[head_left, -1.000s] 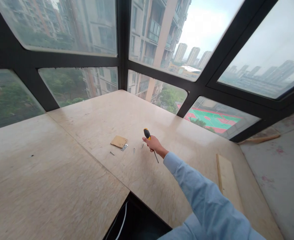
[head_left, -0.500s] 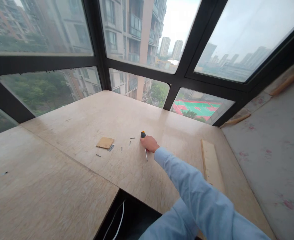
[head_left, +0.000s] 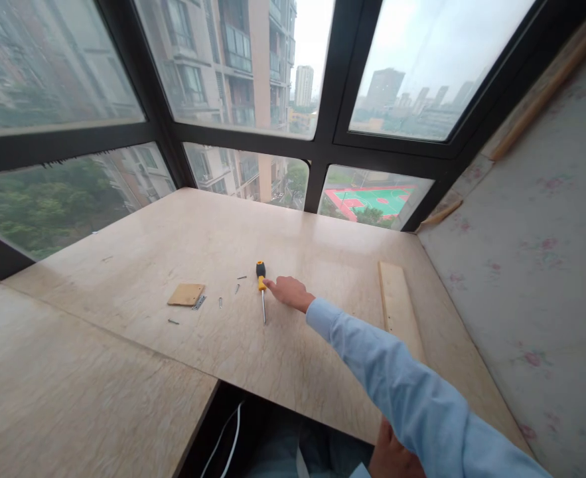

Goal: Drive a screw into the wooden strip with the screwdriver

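Note:
A yellow-and-black screwdriver (head_left: 261, 277) lies on the pale marbled tabletop (head_left: 302, 358), its shaft pointing toward me. My right hand (head_left: 290, 292) is just to the right of its handle, thumb stretched toward the yellow part. Whether the thumb touches it I cannot tell; nothing shows in the hand. Left of the screwdriver are several loose screws (head_left: 219, 303). A small wooden piece (head_left: 186, 294) lies beyond them, with a metal hinge (head_left: 200, 303) at its corner. My left hand (head_left: 395, 458) shows partly below the right sleeve at the bottom edge, its fingers mostly hidden.
A long wooden board (head_left: 402, 309) lies on the right side of the tabletop, near the papered wall (head_left: 521, 279). In front, a dark cut-out (head_left: 257, 425) in the top has a white cable (head_left: 235, 431) hanging in it. Dark-framed windows (head_left: 317, 149) stand behind.
My right hand has moved off the screwdriver to its right side, baring the handle. The view has shifted right, and part of my left hand has appeared at the bottom.

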